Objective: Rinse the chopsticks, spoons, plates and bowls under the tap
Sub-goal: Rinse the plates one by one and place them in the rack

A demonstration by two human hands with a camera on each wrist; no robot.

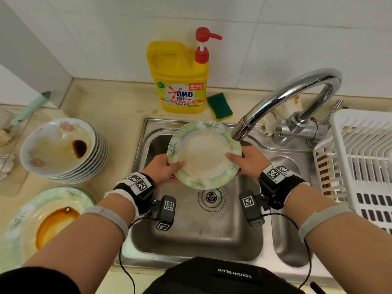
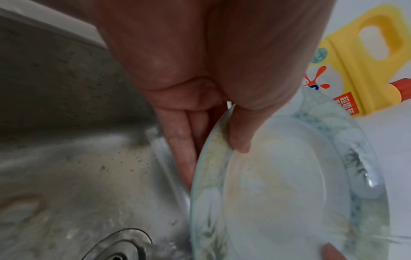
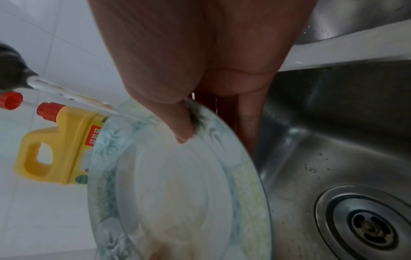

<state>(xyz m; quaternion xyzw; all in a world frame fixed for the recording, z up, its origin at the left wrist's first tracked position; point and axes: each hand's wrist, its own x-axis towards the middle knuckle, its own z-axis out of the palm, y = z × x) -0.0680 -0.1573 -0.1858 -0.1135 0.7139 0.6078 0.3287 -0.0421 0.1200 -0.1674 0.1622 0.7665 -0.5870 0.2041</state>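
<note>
Holding wet plate [image 1: 203, 153] tilted under tap [image 1: 275, 105]: left hand [image 1: 163, 166] and right hand [image 1: 247, 161] pinch opposite rims; slip risks chipping in sink [image 1: 212, 236].

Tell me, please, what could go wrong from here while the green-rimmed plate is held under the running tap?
1. The plate is wet and the left hand and right hand grip only its rim; it might slip and chip against the steel sink.
2. Water from the tap lands near the plate's edge, so it may splash the counter.
3. The stack of bowls leans; an elbow could topple it.
</note>
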